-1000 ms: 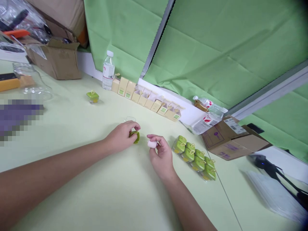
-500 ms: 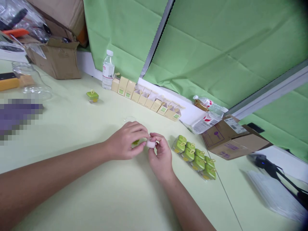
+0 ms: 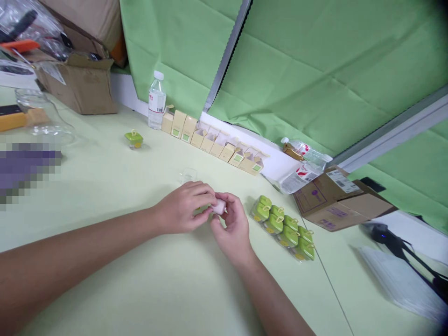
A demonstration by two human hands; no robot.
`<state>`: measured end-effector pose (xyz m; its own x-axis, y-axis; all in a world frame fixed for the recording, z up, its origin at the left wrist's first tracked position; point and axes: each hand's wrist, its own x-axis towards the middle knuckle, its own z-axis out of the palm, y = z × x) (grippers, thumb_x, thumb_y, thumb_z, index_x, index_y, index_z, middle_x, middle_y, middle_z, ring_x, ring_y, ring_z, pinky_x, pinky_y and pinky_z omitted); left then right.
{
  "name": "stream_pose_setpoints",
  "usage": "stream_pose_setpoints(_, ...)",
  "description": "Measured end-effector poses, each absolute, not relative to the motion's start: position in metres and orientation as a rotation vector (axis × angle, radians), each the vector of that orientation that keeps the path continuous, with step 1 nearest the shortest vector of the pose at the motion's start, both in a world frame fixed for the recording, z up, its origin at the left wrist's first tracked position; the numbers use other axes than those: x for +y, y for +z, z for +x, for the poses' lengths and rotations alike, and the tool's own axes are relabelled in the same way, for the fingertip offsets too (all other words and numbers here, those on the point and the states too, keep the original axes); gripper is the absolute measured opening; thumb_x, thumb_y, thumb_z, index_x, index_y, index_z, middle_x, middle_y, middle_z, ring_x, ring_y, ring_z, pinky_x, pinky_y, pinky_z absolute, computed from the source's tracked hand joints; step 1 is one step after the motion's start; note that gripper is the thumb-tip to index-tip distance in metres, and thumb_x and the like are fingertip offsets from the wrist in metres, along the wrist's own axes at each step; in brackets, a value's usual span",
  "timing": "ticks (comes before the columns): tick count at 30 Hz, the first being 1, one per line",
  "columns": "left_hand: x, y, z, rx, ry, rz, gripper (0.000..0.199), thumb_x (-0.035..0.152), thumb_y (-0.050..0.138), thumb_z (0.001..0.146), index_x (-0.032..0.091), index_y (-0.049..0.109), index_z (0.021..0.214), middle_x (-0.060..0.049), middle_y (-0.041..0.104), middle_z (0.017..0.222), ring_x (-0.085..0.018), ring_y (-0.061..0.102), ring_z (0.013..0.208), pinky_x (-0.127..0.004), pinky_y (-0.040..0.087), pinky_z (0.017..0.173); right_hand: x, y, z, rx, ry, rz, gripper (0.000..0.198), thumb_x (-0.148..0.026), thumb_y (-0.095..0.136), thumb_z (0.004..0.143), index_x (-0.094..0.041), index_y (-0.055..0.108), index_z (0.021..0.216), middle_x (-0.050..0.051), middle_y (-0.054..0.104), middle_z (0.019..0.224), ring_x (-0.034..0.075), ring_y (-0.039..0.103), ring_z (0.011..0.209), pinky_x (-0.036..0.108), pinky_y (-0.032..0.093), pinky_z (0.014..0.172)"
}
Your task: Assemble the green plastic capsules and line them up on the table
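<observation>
My left hand is closed, its thumb and fingertips pinching the left end of a small pale pink cylinder. My right hand curls around the other end with its fingers behind it, the thumb lower and apart from it. Just beyond my left hand stands a small clear cup on the table. A sliver of something yellow-green shows behind the left fingers, mostly hidden. To the right of my hands, several small clear jars with green lids stand in two rows.
Another green-lidded jar stands at the back left. Small cream boxes line the wall beside a water bottle. Cardboard boxes fill the left corner; another carton, plastic bottles and clear bags lie right.
The pale pink cylinder has tilted and turned slightly between my fingers. My right thumb has shifted left and away from it, while my left hand has closed in over its end.
</observation>
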<state>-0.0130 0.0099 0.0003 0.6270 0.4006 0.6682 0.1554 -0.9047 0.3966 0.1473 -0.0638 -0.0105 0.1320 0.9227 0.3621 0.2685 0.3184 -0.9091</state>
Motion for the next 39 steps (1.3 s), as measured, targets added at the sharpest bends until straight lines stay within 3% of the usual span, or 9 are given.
stream_pose_setpoints(8,0.013,0.002,-0.014,0.497,1.084,2.634,0.014,0.015,0.05,0.09,0.02,0.063,0.09,-0.003,0.064,0.092,-0.017,0.059,0.088,-0.032,0.043,0.082,-0.064,-0.014,0.15,-1.446,0.658,-1.26,0.047,-0.013,0.062,0.08,-0.03,0.056,0.123,0.005,0.062,0.123,0.021,0.061,0.11,0.038,0.054,0.093)
stream_pose_setpoints(17,0.013,0.001,-0.013,0.533,0.94,2.656,0.009,0.012,0.051,0.085,0.017,0.056,0.08,-0.001,0.06,0.084,-0.015,0.055,0.081,-0.03,0.041,0.078,-0.067,-0.014,0.15,-1.653,0.454,-1.34,0.052,-0.011,0.059,0.08,-0.029,0.053,0.128,0.004,0.067,0.112,0.019,0.064,0.093,0.036,0.054,0.087)
stream_pose_setpoints(24,0.014,0.001,-0.014,0.533,0.966,2.651,0.006,0.011,0.053,0.08,0.017,0.055,0.079,0.0,0.059,0.081,-0.015,0.054,0.077,-0.03,0.042,0.077,-0.065,-0.018,0.149,-1.687,0.4,-1.339,0.05,-0.015,0.059,0.079,-0.023,0.05,0.128,0.004,0.068,0.103,0.017,0.065,0.09,0.033,0.056,0.084)
stream_pose_setpoints(32,0.018,-0.002,-0.017,0.46,1.033,2.794,0.018,0.014,0.047,0.092,0.018,0.064,0.087,-0.003,0.067,0.091,-0.015,0.061,0.082,-0.031,0.044,0.078,-0.064,-0.022,0.152,-1.699,0.337,-1.378,0.048,-0.015,0.057,0.08,-0.022,0.051,0.127,0.004,0.068,0.103,0.016,0.065,0.086,0.032,0.057,0.082)
stream_pose_setpoints(36,0.017,0.0,-0.017,0.433,1.002,2.904,0.02,0.014,0.044,0.093,0.016,0.063,0.088,-0.004,0.065,0.085,-0.016,0.061,0.079,-0.031,0.044,0.074,-0.067,-0.022,0.149,-1.737,0.234,-1.409,0.05,-0.015,0.057,0.079,-0.021,0.052,0.128,0.003,0.067,0.091,0.016,0.064,0.079,0.031,0.058,0.076)
stream_pose_setpoints(39,0.017,0.001,-0.015,0.455,0.954,2.972,0.017,0.014,0.044,0.091,0.015,0.06,0.086,-0.005,0.062,0.083,-0.016,0.058,0.074,-0.032,0.044,0.071,-0.068,-0.023,0.148,-1.761,0.201,-1.412,0.054,-0.015,0.057,0.078,-0.02,0.051,0.131,0.005,0.068,0.095,0.017,0.064,0.079,0.031,0.057,0.074)
